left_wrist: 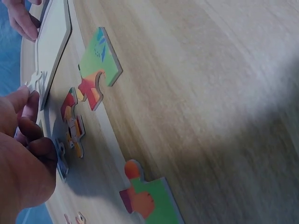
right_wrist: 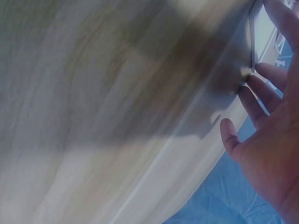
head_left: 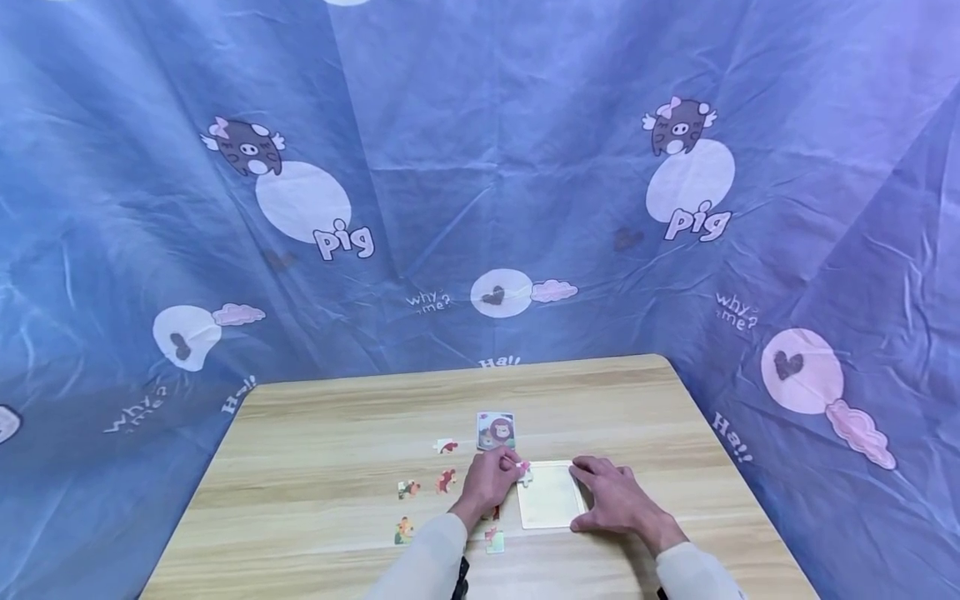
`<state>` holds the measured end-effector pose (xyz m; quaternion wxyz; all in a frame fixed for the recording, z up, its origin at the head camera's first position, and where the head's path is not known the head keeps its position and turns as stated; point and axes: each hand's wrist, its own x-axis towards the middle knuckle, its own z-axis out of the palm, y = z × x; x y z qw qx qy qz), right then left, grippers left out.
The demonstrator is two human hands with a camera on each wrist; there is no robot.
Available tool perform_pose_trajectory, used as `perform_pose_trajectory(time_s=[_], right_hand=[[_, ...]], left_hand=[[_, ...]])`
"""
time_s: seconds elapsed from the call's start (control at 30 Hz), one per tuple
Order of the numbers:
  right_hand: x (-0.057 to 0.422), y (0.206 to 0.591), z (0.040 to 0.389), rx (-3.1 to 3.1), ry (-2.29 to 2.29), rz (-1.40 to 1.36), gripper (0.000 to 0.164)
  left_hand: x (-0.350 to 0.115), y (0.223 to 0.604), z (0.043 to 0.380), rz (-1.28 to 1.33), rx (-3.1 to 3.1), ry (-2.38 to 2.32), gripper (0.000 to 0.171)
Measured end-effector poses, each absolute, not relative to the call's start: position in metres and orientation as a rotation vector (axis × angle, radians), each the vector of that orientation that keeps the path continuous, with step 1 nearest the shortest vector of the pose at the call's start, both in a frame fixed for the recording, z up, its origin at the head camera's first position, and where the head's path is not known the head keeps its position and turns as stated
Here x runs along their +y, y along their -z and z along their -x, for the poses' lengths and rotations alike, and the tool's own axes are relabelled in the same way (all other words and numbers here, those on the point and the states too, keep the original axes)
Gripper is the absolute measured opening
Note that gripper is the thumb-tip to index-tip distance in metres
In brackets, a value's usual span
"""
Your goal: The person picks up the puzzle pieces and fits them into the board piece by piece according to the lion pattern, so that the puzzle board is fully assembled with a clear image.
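Note:
My left hand (head_left: 491,482) pinches a small jigsaw piece (head_left: 525,477) between thumb and fingertip at the upper left corner of a pale square puzzle tray (head_left: 550,497). In the left wrist view that piece (left_wrist: 35,80) shows at the tray's edge, partly hidden by the fingers. My right hand (head_left: 611,497) lies along the tray's right side, fingers spread, with the thumb near the lower corner and fingertips near the upper one. In the right wrist view the fingers (right_wrist: 262,100) look fairly straight, some touching the tray's edge (right_wrist: 252,39).
Several loose jigsaw pieces lie left of the tray, among them a green one (head_left: 494,540), a red-brown one (head_left: 446,481) and an orange one (head_left: 403,530). A lion picture card (head_left: 496,428) lies behind the left hand. Blue cloth (head_left: 495,208) hangs around the wooden table (head_left: 300,467).

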<state>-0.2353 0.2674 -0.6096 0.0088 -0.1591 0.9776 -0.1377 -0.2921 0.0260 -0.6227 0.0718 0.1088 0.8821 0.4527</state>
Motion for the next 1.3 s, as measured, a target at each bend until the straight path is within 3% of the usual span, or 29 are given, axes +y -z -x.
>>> perform_pose_trajectory(time_s=[1.03, 1.3], right_hand=[[0.2629, 0.6073, 0.2359, 3.056, 0.407, 0.408, 0.09], [0.2637, 0.6079, 0.2363, 3.047, 0.416, 0.406, 0.09]], left_hand=[[0.0299, 0.6247, 0.2966, -0.341, 2.757, -1.19, 0.004], [0.0327, 0.6241, 0.2964, -0.432, 2.822, -1.128, 0.011]])
